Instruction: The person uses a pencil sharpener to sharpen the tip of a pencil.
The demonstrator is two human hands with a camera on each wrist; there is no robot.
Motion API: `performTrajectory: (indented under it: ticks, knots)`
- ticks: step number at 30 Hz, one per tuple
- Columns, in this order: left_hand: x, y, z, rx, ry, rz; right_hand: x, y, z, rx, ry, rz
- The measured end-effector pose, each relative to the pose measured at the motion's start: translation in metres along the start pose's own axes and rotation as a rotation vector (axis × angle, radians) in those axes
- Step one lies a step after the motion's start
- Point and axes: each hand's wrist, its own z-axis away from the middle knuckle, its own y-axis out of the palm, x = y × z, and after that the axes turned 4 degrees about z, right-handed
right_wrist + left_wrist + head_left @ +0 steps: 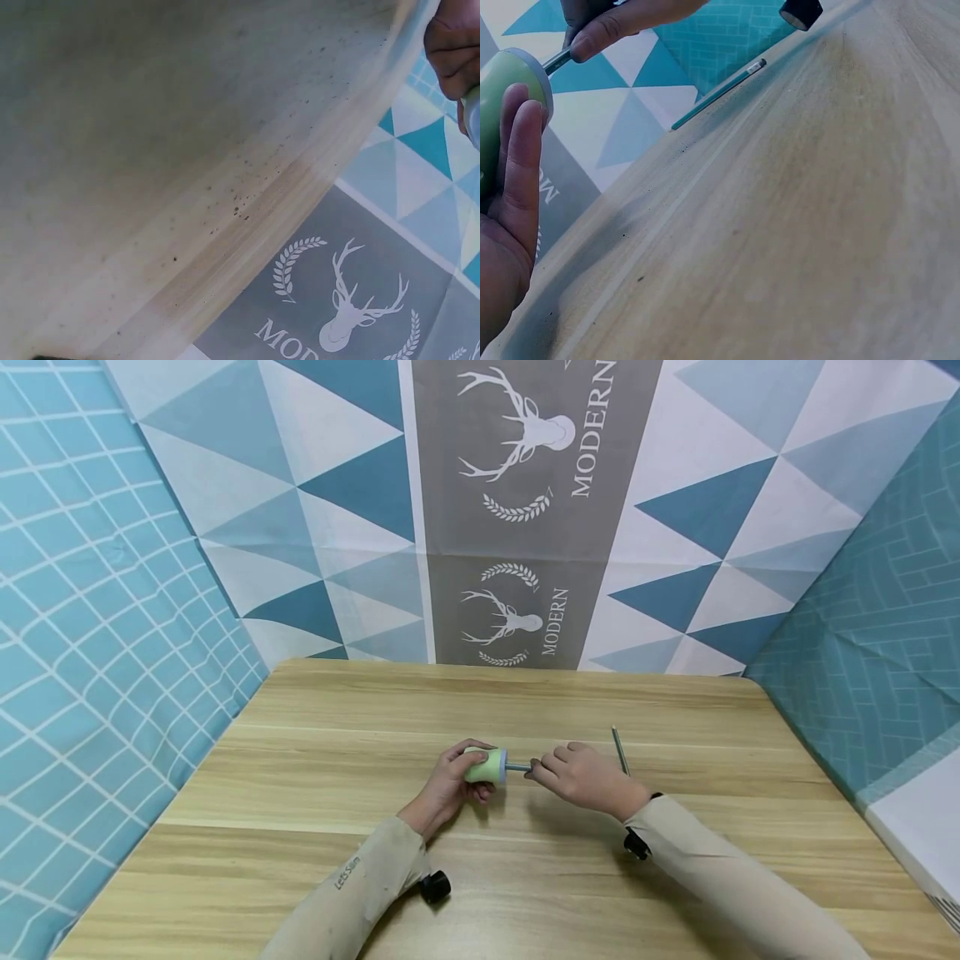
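Observation:
A light green, rounded pencil sharpener with a pale blue-grey end lies in my left hand, which grips it above the table, fingers and thumb around its sides. From its pale end sticks a dark green pencil, whose tip is hidden inside. My right hand pinches this pencil between thumb and fingers, just right of the sharpener. In the left wrist view the sharpener and the pinching right hand show at upper left. The right wrist view catches only part of the left hand and the sharpener's edge.
A second green pencil lies on the wooden table beyond the right wrist. Small dark specks are scattered over the tabletop. Patterned cloth walls stand at the back and both sides, with a white box-like object at far right.

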Motion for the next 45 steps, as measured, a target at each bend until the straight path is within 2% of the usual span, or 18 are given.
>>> performTrajectory:
  ticks: [2,5,12,15,20,26,32,41,45]
  knots:
    - [0.0,0.0,0.0,-0.002,0.001,-0.003,0.0,0.001,0.0,0.008,-0.02,0.011]
    - [0.0,0.0,0.0,-0.004,0.003,-0.005,0.0,0.003,-0.001,0.022,-0.017,-0.046]
    - [0.0,-0.001,0.001,-0.013,-0.001,0.007,0.0,0.008,-0.006,0.026,0.07,-0.305]
    - [0.001,-0.001,0.001,-0.02,-0.007,-0.001,-0.001,0.007,-0.006,0.064,0.11,-0.428]
    - [0.001,-0.001,-0.001,-0.024,-0.004,-0.007,-0.007,0.004,-0.006,0.193,0.257,-0.745]
    - [0.0,-0.001,0.0,-0.002,-0.008,-0.001,-0.014,0.003,-0.009,0.354,0.486,-1.083]
    - [-0.001,0.0,0.001,0.014,-0.007,0.003,-0.018,0.0,-0.013,0.507,0.727,-1.304]
    - [-0.002,0.002,0.002,0.021,-0.003,0.001,-0.023,0.005,-0.011,0.674,0.901,-1.706]
    - [-0.001,0.001,0.002,0.024,0.001,0.002,-0.024,0.006,-0.01,0.7,0.948,-1.811]
